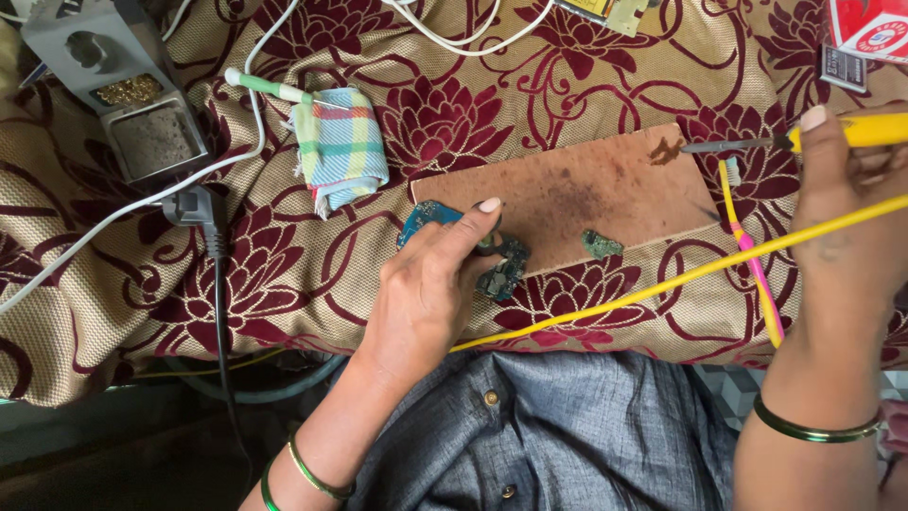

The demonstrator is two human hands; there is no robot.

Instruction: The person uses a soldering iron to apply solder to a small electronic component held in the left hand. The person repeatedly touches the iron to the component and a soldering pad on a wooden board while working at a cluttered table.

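Counted on and around the brown board (586, 194): one blue circuit board (424, 220) at its near-left corner, two dark circuit fragments (503, 268) on its near edge, and one green fragment (602, 244) further right along that edge. Your left hand (430, 284) lies at the board's near-left corner, fingers pressed down on the blue circuit board and touching the nearest dark fragment; its grip is a flat hold, not a pinch. Your right hand (846, 222), off the board's right end, has its grip closed round one yellow-handled soldering iron (785, 142), whose metal tip rests over the board's far-right corner. One yellow cable (662, 284) runs from that hand across the board's near side.

One toothbrush (752, 255) lies just right of the board. One folded checked cloth (338, 147) lies left of it, with a green-handled tool (270, 87) beside the cloth. One grey iron stand (128, 90) sits well left, near a grey plug (194, 206) with black cord and white cables (454, 38).

The surface is a tan fabric (142, 284) patterned with maroon flowers. The board is stained dark at its centre.
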